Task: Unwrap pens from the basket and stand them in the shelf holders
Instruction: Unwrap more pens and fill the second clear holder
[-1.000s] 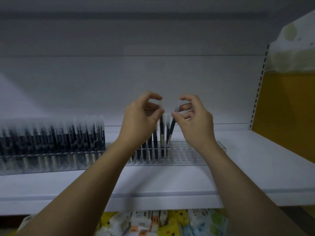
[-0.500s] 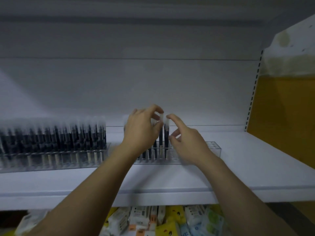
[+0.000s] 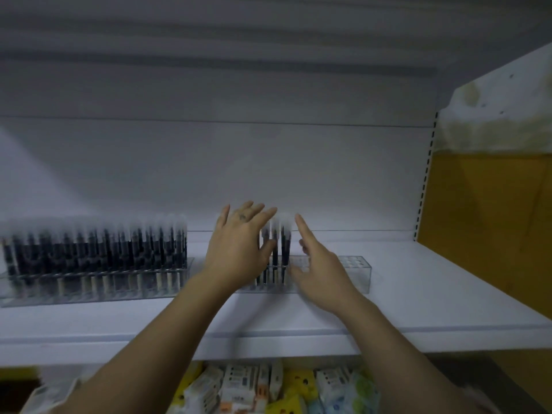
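Both hands are up at the white shelf (image 3: 418,294), w/ nothing held in either. The left hand (image 3: 239,252) is spread, fingers straight, in front of the left part of the clear holder (image 3: 355,268). Its thumb sits right by the few dark pens (image 3: 282,243) standing upright there (touching or not, can't tell, too blurry). The right hand (image 3: 321,273) is just right of those pens, index finger straight, other fingers loose, gripping nothing. Further left, a 2nd holder (image 3: 95,282) stands packed w/ dark pens. Below the shelf edge lie yellow & white wrapped packs (image 3: 257,383).
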Demonstrator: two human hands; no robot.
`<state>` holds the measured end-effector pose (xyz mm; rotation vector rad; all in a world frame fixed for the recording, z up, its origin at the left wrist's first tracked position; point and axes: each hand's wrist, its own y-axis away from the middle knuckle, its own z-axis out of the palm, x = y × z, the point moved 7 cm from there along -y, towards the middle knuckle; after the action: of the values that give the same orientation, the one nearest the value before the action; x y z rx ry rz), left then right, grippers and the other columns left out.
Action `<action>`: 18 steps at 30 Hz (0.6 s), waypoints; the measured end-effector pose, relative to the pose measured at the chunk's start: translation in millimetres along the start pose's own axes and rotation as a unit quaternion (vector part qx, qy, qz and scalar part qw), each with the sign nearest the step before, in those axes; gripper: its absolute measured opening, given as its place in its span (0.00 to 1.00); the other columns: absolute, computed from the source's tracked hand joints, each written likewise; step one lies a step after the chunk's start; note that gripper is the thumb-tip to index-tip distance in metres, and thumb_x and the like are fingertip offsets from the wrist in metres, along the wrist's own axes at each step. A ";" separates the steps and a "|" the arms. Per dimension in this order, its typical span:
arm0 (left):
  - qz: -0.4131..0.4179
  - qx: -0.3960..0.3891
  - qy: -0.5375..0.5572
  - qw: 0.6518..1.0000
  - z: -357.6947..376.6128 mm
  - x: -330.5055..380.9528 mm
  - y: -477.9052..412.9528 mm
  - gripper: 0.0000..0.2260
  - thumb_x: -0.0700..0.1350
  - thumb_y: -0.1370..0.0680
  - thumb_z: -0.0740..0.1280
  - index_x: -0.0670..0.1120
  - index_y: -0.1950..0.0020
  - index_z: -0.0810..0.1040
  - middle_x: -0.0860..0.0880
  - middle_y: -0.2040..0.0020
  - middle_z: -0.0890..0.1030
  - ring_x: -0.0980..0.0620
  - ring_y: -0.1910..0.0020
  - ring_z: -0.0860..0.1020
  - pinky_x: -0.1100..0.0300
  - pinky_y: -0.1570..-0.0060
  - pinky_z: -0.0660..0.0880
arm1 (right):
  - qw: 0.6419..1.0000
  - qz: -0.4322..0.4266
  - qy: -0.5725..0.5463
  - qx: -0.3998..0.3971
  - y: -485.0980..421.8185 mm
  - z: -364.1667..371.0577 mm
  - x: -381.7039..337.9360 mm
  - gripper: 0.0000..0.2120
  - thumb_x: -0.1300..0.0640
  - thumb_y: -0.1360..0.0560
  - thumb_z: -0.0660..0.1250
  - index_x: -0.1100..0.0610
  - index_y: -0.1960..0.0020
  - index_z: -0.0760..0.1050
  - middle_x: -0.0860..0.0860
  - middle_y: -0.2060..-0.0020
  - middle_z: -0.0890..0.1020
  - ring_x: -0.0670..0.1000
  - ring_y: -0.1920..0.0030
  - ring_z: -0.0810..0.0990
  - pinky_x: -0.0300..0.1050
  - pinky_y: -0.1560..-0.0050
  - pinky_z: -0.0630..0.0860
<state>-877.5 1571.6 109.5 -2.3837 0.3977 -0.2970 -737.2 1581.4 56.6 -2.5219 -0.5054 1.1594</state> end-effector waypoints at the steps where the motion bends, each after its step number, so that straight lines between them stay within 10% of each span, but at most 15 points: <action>1: 0.003 0.013 0.015 1.000 -4.2 1.5 8.2 0.25 0.52 0.22 0.64 0.55 0.26 0.63 0.52 0.26 0.65 0.53 0.25 0.58 0.52 0.25 0.45 | 1.000 -0.002 -0.011 0.015 8.8 2.3 0.7 0.43 0.56 0.23 0.67 0.34 0.24 0.40 0.47 0.28 0.67 0.49 0.33 0.70 0.39 0.39 0.67; 6: 0.000 0.021 0.058 0.998 -7.7 2.3 59.3 0.22 0.51 0.23 0.67 0.52 0.30 0.70 0.52 0.31 0.72 0.51 0.31 0.67 0.53 0.29 0.60 | 0.996 -0.023 -0.012 0.084 57.8 14.9 0.0 0.34 0.53 0.22 0.66 0.43 0.23 0.52 0.42 0.26 0.61 0.43 0.28 0.61 0.33 0.34 0.58; 11: 0.012 0.015 0.068 0.997 -10.1 5.5 98.0 0.20 0.52 0.23 0.67 0.51 0.32 0.73 0.51 0.36 0.76 0.49 0.36 0.72 0.52 0.37 0.69 | 0.995 -0.048 0.037 0.078 86.0 29.0 -16.6 0.25 0.53 0.23 0.66 0.48 0.27 0.64 0.45 0.28 0.64 0.46 0.28 0.62 0.48 0.27 0.63; 18: -0.001 0.017 0.082 0.997 -4.0 -2.2 163.9 0.15 0.50 0.25 0.66 0.49 0.39 0.77 0.50 0.43 0.80 0.48 0.42 0.75 0.52 0.45 0.71 | 0.992 -0.069 0.030 0.098 135.5 53.8 -17.8 0.17 0.54 0.26 0.69 0.49 0.38 0.73 0.43 0.45 0.73 0.45 0.44 0.74 0.45 0.43 0.74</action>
<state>-914.0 1453.0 2.3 -2.3338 0.4612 -0.4980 -764.8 1460.8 -22.6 -2.3077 -0.5159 1.0264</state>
